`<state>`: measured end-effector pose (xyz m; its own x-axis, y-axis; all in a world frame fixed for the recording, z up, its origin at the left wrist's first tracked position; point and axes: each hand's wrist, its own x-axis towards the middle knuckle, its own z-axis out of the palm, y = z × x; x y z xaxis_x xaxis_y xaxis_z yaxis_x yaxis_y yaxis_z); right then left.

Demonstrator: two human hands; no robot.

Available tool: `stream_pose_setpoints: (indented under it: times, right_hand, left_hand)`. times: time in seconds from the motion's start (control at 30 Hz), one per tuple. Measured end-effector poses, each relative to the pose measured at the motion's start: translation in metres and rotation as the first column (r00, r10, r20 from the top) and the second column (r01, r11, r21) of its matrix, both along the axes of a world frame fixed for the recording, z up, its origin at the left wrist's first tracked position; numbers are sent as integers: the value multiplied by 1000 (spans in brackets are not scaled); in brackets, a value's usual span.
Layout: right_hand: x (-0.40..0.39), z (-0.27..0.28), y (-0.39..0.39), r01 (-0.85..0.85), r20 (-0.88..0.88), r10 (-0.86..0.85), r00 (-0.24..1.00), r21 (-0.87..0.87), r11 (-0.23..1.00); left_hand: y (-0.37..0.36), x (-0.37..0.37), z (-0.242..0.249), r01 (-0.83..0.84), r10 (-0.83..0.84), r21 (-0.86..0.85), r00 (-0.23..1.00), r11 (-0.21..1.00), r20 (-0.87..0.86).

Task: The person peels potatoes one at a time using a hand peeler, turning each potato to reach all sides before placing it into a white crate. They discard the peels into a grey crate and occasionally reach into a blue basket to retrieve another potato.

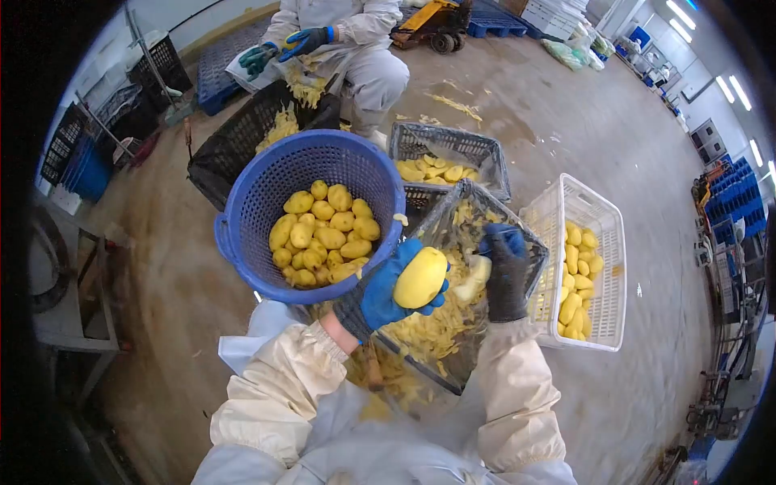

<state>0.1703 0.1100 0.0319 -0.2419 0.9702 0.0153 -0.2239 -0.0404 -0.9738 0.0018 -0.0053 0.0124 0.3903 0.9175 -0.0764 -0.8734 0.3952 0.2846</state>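
Note:
Resting in my blue-gloved left hand [378, 293] is a smooth yellow mango [420, 277], fingers curled around its underside. My right hand [507, 271], in a dark glove, is closed at the right side of the lined crate. A pale, blurred piece [473, 279] shows at its fingers; I cannot tell what it is. Below both hands, the dark plastic-lined crate [529, 234] holds yellow peel strips [432, 327]. Left of my left hand stands a blue perforated basket [233, 206] with many yellow mangoes [327, 230].
A white crate [613, 267] of smooth yellow mangoes [578, 279] stands at right. Behind is a dark crate [495, 166] with yellow pieces. Across from me sits a person [339, 48] in white with gloved hands, beside another peel-filled crate [222, 166]. A pallet jack [432, 24] is farther back.

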Motion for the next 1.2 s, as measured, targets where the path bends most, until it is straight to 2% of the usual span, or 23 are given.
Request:
stream_pose_setpoints:
  times: [0.07, 0.13, 0.17, 0.2, 0.27, 0.3, 0.33, 0.4, 0.47, 0.53, 0.6, 0.67, 0.73, 0.8, 0.83, 0.87, 0.93, 0.97, 1.0, 1.07, 1.1, 1.13, 1.2]
  right_hand:
    - [1, 13, -10, -62, -52, 60, 997, -35, 997]
    - [-7, 15, -40, -246, 98, 247, 964, -23, 969]
    - [-14, 18, -57, -406, 184, 387, 904, 75, 911]
    - [-21, 14, -62, -438, 280, 371, 885, 235, 868]
    - [-17, 9, -40, -235, 40, 234, 971, 22, 972]
    - [-13, 13, -25, -28, 160, 7, 987, 127, 991]
    - [-7, 17, -13, 14, 99, -23, 995, 84, 996]
    - [-4, 14, -23, -202, 5, 202, 979, 109, 973]
    - [-20, 13, -58, -385, 245, 358, 901, 70, 920]
    - [-13, -3, -42, -336, 342, 276, 898, 127, 933]
    - [1, 17, -6, 85, 202, -110, 973, 131, 988]
    - [7, 28, -6, 42, 117, -55, 992, 107, 993]
    - [10, 33, -11, 6, 34, -9, 999, 88, 996]
    - [2, 34, -29, -168, -5, 168, 986, -34, 985]
    - [-1, 43, -37, -247, 84, 249, 965, -35, 968]
    - [0, 42, -35, -244, 82, 246, 966, -37, 969]
    - [4, 33, -20, -142, 152, 147, 977, -40, 989]
    - [9, 30, -8, -16, 141, 9, 990, 48, 999]
    - [14, 25, -7, -7, 139, 0, 990, 49, 999]
    - [15, 37, -12, -121, 159, 90, 983, 196, 973]
    - [7, 40, -25, -229, 65, 232, 970, -63, 971]
    - [1, 34, -33, -345, 70, 351, 934, -90, 934]
    - [6, 28, -17, -136, 130, 137, 982, -11, 991]
  left_hand:
    - [5, -3, -5, -33, 35, -51, 999, 998, 32]
    - [8, -9, -5, -192, 230, -286, 968, 939, 103]
    - [9, -7, -8, -251, 294, -296, 950, 922, 108]
    - [7, -8, -10, -252, 294, -298, 950, 921, 105]
    - [1, -6, -5, -235, 263, -246, 961, 940, 88]
    - [2, -3, 2, -182, 200, -238, 979, 954, 51]
    - [1, -3, 1, -185, 203, -237, 978, 954, 53]
    - [6, -7, 3, -182, 199, -256, 979, 949, 41]
    - [6, -2, 15, -215, 223, -258, 975, 942, 4]
    - [3, 0, 16, -228, 226, -280, 973, 933, -38]
    - [0, 0, 11, -215, 197, -233, 975, 948, -100]
    - [-2, -7, 15, -111, 113, -179, 994, 978, 3]
    - [-8, -8, 24, -145, 136, -84, 985, 986, -108]
    - [-11, -7, 31, -107, 103, -10, 975, 994, -198]
    - [-14, -4, 37, -119, 148, 110, 935, 987, -321]
    - [-17, -2, 41, -114, 207, 232, 877, 966, -433]
    - [-18, -1, 30, -39, 130, 216, 896, 976, -425]
    - [-19, 0, 39, -7, 146, 252, 830, 968, -538]
    - [-19, 0, 44, 31, 167, 286, 750, 958, -640]
    - [-12, -1, 37, -23, 232, 310, 717, 950, -658]
    - [-9, -2, 32, -42, 293, 352, 650, 935, -701]
    - [-8, -3, 33, -53, 347, 390, 577, 919, -740]
    - [-14, 2, 39, -92, 415, 430, 501, 898, -760]
